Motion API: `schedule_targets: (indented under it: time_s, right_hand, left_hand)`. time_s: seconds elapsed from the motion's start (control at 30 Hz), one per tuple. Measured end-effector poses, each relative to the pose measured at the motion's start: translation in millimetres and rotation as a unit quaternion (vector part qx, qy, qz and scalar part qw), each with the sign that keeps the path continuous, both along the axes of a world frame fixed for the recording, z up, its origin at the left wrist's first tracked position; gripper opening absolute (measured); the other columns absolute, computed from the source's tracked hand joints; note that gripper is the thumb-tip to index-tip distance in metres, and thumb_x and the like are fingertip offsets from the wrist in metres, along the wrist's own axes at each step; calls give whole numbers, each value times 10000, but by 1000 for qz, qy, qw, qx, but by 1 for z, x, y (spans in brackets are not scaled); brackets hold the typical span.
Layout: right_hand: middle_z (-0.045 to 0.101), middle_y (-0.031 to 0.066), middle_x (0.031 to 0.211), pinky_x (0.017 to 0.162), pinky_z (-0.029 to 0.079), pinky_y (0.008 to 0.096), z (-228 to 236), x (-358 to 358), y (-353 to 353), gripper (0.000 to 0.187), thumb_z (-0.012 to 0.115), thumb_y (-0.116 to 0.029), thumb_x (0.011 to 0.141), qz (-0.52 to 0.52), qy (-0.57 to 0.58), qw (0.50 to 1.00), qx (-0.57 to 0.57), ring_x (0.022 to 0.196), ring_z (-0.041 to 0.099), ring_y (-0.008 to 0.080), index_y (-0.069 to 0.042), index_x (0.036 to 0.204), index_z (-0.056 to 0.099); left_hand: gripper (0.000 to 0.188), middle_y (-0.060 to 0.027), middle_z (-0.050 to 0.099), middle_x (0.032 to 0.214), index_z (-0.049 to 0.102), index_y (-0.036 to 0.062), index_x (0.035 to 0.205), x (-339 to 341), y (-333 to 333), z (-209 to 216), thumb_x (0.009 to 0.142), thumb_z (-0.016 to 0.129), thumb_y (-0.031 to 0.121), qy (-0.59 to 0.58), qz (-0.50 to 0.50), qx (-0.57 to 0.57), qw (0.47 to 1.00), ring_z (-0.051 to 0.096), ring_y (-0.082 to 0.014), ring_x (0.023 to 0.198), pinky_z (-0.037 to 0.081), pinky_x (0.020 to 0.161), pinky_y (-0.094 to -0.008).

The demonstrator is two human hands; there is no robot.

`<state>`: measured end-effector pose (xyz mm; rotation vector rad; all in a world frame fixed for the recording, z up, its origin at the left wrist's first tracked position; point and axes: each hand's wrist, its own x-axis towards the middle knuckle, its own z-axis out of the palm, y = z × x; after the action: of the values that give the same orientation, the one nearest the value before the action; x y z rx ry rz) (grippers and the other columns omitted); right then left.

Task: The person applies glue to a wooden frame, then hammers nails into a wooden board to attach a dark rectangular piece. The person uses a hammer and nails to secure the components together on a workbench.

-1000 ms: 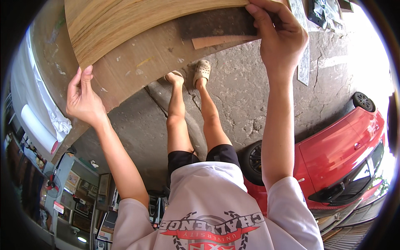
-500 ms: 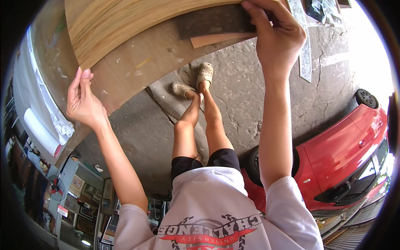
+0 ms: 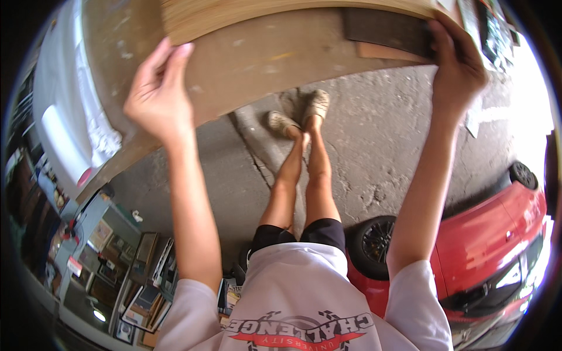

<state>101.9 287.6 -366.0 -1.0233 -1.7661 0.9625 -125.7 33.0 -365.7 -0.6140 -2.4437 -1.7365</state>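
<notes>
A wood-grained sheet or board stretches across the top of the view, its far side cut off by the frame. My left hand pinches its near left corner between thumb and fingers. At its right end my right hand grips the other near corner; part of the fingers is in shadow. Below the sheet lies a brown, paint-marked tabletop. On that top, close to my right hand, are a dark flat strip and a thin light-brown strip.
A white roll and crumpled white sheeting lie at the left of the table. Grey concrete floor spreads below. A red car stands at the right. Frames and shelves fill the lower left.
The sheet has shifted up and to the right in the view, both hands moving with it. Both hands keep their hold on its corners.
</notes>
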Motion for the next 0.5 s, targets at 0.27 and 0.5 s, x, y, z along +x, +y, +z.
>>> schedule_targets:
  time_s: [0.27, 0.5]
  right_hand:
    - [773, -21, 859, 666, 479, 166, 1, 0, -5, 162, 818, -142, 872, -38, -65, 997, 16, 742, 640, 26, -96, 1028, 815]
    - [749, -15, 805, 559, 377, 162, -3, 1, -2, 171, 818, -137, 875, -28, -48, 998, 34, 692, 588, 2, -105, 1043, 815]
  left_hand:
    - [288, -146, 764, 951, 734, -57, 1099, -5, -3, 0, 828, 818, -10, 10, -46, 10, 999, 733, -162, 856, 597, 813, -272]
    - [223, -138, 762, 908, 744, -103, 1027, -5, 0, -2, 814, 808, -77, 14, -21, 30, 999, 721, -145, 824, 594, 810, -251]
